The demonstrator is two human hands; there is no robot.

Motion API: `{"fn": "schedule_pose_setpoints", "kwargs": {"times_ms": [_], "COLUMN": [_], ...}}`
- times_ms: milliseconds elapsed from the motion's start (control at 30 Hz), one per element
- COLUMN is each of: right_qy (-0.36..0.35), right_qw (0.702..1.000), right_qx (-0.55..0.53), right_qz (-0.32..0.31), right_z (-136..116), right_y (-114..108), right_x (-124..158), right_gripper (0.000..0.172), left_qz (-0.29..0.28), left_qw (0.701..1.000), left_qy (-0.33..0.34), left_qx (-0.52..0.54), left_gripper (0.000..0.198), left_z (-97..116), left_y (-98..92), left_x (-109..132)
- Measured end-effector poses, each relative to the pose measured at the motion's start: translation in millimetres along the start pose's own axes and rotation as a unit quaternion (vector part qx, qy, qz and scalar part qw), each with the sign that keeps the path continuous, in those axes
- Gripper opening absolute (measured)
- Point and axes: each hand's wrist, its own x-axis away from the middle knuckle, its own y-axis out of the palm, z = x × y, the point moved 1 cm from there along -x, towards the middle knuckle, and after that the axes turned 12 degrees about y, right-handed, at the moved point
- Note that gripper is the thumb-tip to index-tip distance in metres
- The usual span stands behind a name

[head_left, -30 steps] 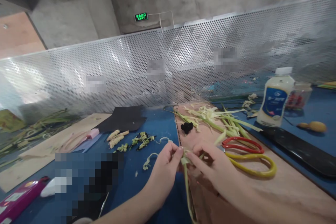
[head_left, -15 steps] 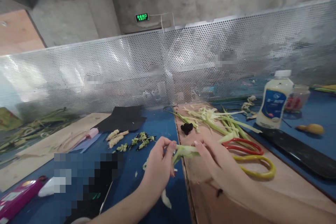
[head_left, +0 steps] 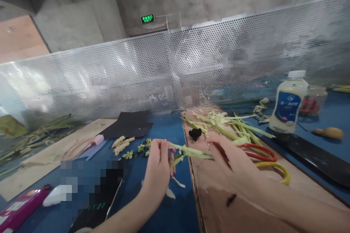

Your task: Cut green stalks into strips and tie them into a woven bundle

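A pale green strip of plant leaf stretches between my two hands, over the edge of the wooden board. My left hand pinches its left end between thumb and fingers, and some loose shreds hang below. Its right end is in the closed fingers of my right hand, partly hidden by them. Just beyond my right hand lie a red loop and a yellow loop, apparently scissor handles; the blades are not visible. A black clump sits on the board near my right fingertips.
Cut green stalks are piled on the wooden board. To the right stand a white-capped bottle and a long black object. Leftward are pale twisted pieces, a phone and a purple device. A perforated metal panel rises behind.
My left hand has shifted left, away from my right hand. A longer stretch of the leaf strip now shows between them, and my right hand has moved slightly right.
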Motion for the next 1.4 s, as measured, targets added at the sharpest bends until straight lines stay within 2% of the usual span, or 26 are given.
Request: {"fn": "schedule_pose_setpoints", "kwargs": {"times_ms": [133,233,367,667,900,1067,1133,1300,1400], "right_qy": [0.001,-0.011,-0.022,-0.014,-0.008,0.038,0.065,0.072,0.066], "right_qw": [0.999,0.998,0.997,0.998,0.999,0.999,0.997,0.994,0.994], "right_qx": [0.022,0.032,0.058,0.056,0.047,0.014,-0.003,-0.019,-0.037], "right_qz": [-0.039,-0.048,-0.05,-0.018,-0.005,0.02,0.032,0.083,0.082], "right_z": [6,8,8,8,11,10,9,9,8], "right_y": [4,4,3,-2,-2,-6,-8,-11,-10], "right_x": [-1,-2,-6,-10,-9,-11,-12,-16,-14], "right_gripper": [0.015,0.014,0.015,0.014,0.014,0.016,0.016,0.015,0.015], "left_qz": [0.057,0.086,0.122,0.16,0.142,0.096,0.067,0.051,0.002], "left_qw": [0.989,0.977,0.967,0.961,0.973,0.98,0.98,0.98,0.986], "left_qy": [-0.062,-0.078,-0.08,-0.064,-0.111,-0.13,-0.14,-0.167,-0.137], "left_qx": [0.123,0.177,0.208,0.214,0.147,0.116,0.122,0.099,0.095], "left_gripper": [0.032,0.036,0.036,0.037,0.017,0.053,0.061,0.069,0.064], "left_z": [1,2,4,2,-3,-5,-6,-4,0], "left_y": [-1.1,-2.9,-5.3,-14.0,-11.2,-0.5,2.8,7.8,9.3], "left_x": [-4,-6,-7,-16,-20,-10,-4,3,4]}}
